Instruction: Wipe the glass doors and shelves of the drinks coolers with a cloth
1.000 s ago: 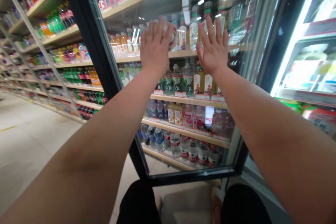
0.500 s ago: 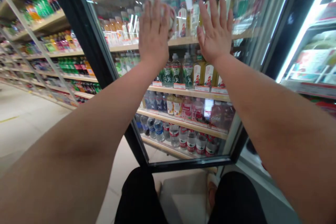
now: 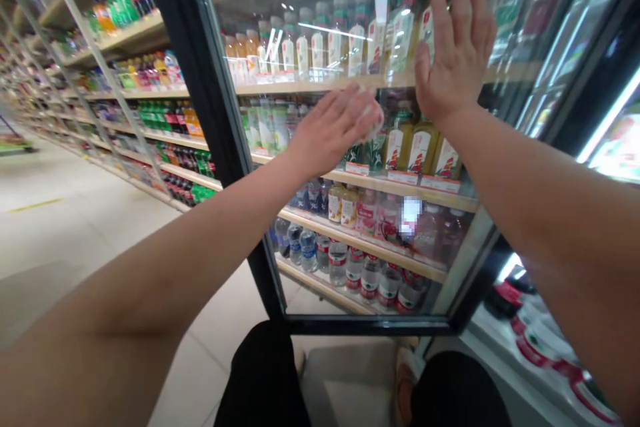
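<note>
A glass cooler door (image 3: 505, 167) with a black frame (image 3: 215, 100) stands swung out in front of me. My left hand (image 3: 333, 130) lies flat on the glass at mid height, fingers together and pointing right, pressing a small white cloth (image 3: 373, 117) that shows at the fingertips. My right hand (image 3: 457, 47) is open, fingers spread and pointing up, its palm against the glass higher and to the right. Behind the glass are shelves of drink bottles (image 3: 350, 263).
Open wooden shelves with soft drinks (image 3: 150, 113) run along the aisle at the left. Pale floor tiles (image 3: 75, 227) stretch left. A lit cooler interior (image 3: 550, 340) is at the lower right. My dark trouser legs (image 3: 260, 380) and a beige seat (image 3: 350, 380) are below.
My left hand has swept down and to the right across the glass, turning from upright to sideways. My right hand has stayed high on the glass. My view has shifted a little to the left.
</note>
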A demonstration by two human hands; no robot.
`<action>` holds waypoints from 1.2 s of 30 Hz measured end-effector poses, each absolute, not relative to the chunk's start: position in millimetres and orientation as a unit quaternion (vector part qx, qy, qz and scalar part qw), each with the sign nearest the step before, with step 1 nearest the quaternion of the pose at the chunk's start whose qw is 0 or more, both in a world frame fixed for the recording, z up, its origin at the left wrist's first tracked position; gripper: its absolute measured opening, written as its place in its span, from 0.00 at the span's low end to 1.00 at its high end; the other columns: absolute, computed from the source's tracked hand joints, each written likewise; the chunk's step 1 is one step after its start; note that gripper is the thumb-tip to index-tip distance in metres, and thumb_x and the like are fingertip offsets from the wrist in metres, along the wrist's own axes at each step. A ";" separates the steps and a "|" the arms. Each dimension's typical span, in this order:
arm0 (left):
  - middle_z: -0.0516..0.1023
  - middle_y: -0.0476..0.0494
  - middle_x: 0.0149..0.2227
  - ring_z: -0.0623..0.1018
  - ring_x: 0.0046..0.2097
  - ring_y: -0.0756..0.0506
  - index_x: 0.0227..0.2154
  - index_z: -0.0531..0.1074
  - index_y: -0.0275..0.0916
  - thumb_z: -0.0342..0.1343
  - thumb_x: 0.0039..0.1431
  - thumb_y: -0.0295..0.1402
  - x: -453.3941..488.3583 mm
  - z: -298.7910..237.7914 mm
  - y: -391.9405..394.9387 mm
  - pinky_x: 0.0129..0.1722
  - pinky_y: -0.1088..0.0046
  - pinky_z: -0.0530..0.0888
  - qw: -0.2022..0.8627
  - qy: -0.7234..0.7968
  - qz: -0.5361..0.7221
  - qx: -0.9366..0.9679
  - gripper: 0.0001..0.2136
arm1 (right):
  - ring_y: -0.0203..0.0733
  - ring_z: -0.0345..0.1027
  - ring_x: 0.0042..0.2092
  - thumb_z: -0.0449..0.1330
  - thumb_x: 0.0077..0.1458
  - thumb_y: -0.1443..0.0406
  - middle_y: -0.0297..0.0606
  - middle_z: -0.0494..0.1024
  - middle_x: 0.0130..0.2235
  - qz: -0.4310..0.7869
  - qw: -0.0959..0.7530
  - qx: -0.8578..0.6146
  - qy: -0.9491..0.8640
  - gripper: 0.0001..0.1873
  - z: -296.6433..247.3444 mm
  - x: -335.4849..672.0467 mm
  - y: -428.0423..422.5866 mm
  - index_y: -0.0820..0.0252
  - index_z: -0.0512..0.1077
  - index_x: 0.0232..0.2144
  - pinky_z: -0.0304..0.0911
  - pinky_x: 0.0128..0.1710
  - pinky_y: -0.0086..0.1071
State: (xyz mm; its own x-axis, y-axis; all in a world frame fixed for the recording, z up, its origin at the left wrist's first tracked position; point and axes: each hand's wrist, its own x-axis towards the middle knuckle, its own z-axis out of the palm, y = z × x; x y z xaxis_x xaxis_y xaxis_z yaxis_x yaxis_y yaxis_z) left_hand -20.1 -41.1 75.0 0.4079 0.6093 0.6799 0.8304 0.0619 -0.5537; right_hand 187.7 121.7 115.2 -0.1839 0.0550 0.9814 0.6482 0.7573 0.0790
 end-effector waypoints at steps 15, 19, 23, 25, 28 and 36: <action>0.50 0.53 0.76 0.46 0.77 0.43 0.74 0.55 0.42 0.32 0.73 0.33 15.6 112.0 -20.1 0.77 0.52 0.45 0.523 -0.579 -0.202 -0.592 0.29 | 0.41 0.33 0.78 0.40 0.70 0.58 0.30 0.47 0.76 -0.196 0.600 -0.213 -0.746 0.32 112.0 191.4 123.9 0.53 0.54 0.73 0.36 0.78 0.53; 0.48 0.50 0.76 0.41 0.77 0.46 0.75 0.55 0.41 0.33 0.72 0.30 -9.9 86.7 -41.4 0.77 0.57 0.46 0.538 -0.616 -0.286 -0.500 0.30 | 0.39 0.32 0.78 0.40 0.69 0.57 0.27 0.47 0.76 -0.185 0.600 -0.218 -0.748 0.34 112.1 190.5 125.6 0.53 0.54 0.74 0.34 0.78 0.52; 0.52 0.51 0.76 0.43 0.77 0.45 0.73 0.58 0.45 0.32 0.74 0.28 -21.2 40.8 -60.1 0.77 0.54 0.49 0.484 -0.549 -0.142 -0.666 0.28 | 0.38 0.33 0.78 0.41 0.68 0.58 0.25 0.48 0.76 -0.194 0.604 -0.221 -0.741 0.34 109.2 189.3 126.8 0.51 0.55 0.73 0.36 0.77 0.51; 0.52 0.49 0.76 0.46 0.77 0.43 0.73 0.58 0.44 0.33 0.75 0.29 -25.3 48.1 -65.3 0.77 0.53 0.50 0.490 -0.556 -0.154 -0.654 0.27 | 0.39 0.37 0.77 0.44 0.66 0.60 0.27 0.50 0.76 -0.201 0.610 -0.221 -0.734 0.34 111.0 188.5 125.3 0.51 0.57 0.72 0.38 0.77 0.51; 0.49 0.41 0.77 0.47 0.77 0.37 0.74 0.55 0.35 0.36 0.74 0.28 -30.2 92.0 -62.6 0.77 0.51 0.49 0.521 -0.606 -0.254 -0.545 0.28 | 0.51 0.55 0.70 0.51 0.61 0.66 0.41 0.66 0.69 -0.224 0.629 -0.239 -0.705 0.30 127.8 186.9 117.2 0.54 0.68 0.65 0.50 0.72 0.51; 0.52 0.68 0.74 0.47 0.77 0.42 0.73 0.58 0.56 0.36 0.71 0.32 -7.5 165.5 -24.7 0.78 0.54 0.45 0.469 -0.514 -0.211 -0.686 0.30 | 0.57 0.39 0.77 0.49 0.70 0.57 0.36 0.47 0.77 -0.270 0.564 -0.240 -0.742 0.35 202.5 187.0 103.3 0.56 0.52 0.75 0.37 0.75 0.59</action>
